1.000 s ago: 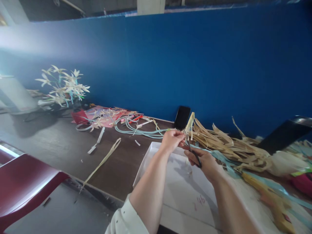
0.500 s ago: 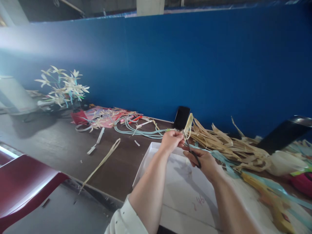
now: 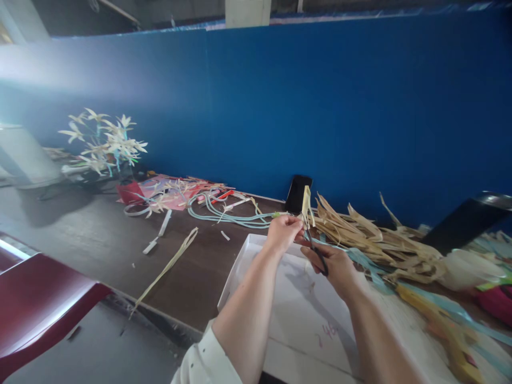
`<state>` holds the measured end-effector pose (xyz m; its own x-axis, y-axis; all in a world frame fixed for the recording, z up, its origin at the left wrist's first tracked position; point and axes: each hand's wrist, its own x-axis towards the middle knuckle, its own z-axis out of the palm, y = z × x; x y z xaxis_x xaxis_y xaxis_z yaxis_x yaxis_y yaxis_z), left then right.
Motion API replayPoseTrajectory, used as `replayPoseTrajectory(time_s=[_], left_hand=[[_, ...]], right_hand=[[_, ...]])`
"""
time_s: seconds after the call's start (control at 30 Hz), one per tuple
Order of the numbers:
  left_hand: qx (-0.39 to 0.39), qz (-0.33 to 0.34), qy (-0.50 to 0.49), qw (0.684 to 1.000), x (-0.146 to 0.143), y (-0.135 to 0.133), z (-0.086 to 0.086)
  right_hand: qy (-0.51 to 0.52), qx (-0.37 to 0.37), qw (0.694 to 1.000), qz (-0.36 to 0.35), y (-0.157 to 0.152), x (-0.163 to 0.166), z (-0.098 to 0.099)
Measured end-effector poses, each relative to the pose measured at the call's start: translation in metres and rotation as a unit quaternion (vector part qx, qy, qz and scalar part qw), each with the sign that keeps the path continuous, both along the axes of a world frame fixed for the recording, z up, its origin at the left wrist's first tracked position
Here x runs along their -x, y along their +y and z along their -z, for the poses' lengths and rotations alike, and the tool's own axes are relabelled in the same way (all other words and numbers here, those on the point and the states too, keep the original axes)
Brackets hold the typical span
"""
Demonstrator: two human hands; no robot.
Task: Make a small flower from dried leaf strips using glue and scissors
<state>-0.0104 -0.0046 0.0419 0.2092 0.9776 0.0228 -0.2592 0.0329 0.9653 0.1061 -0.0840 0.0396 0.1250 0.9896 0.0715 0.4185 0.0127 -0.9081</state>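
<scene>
My left hand pinches a pale strip of dried husk that stands up above its fingertips. In my right hand are black-handled scissors, their blades pointing up at the strip beside my left fingertips. Whether the blades are parted is too small to tell. Both hands are held over the far end of a white box lid with red handwriting on it. Just right of them lies a heap of dry tan husks.
A black phone leans on the blue partition. Blue-green cords and a looped pale strip lie left. A yellow glue gun is right; husk flowers stand far left, a red chair nearer.
The husk strip has turned and now stands narrower and more upright above my left fingertips. Both hands have barely shifted, the scissors still beside the strip.
</scene>
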Motion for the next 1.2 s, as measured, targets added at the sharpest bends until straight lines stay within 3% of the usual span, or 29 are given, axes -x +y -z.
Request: replayPoseTrajectory(time_s=[0.53,0.83,1.2], left_hand=[[-0.003,-0.021,0.017,1.000,-0.004,-0.008,-0.006],[-0.010,-0.020,0.022,1.000,-0.004,-0.006,-0.004],[-0.033,-0.029,0.011,0.999,0.001,-0.002,0.000]], right_hand=[[0.020,-0.005,1.000,0.002,0.001,-0.001,0.000],[-0.018,-0.008,1.000,0.003,0.003,-0.006,0.005],[0.007,0.000,1.000,0.013,0.000,0.004,-0.002]])
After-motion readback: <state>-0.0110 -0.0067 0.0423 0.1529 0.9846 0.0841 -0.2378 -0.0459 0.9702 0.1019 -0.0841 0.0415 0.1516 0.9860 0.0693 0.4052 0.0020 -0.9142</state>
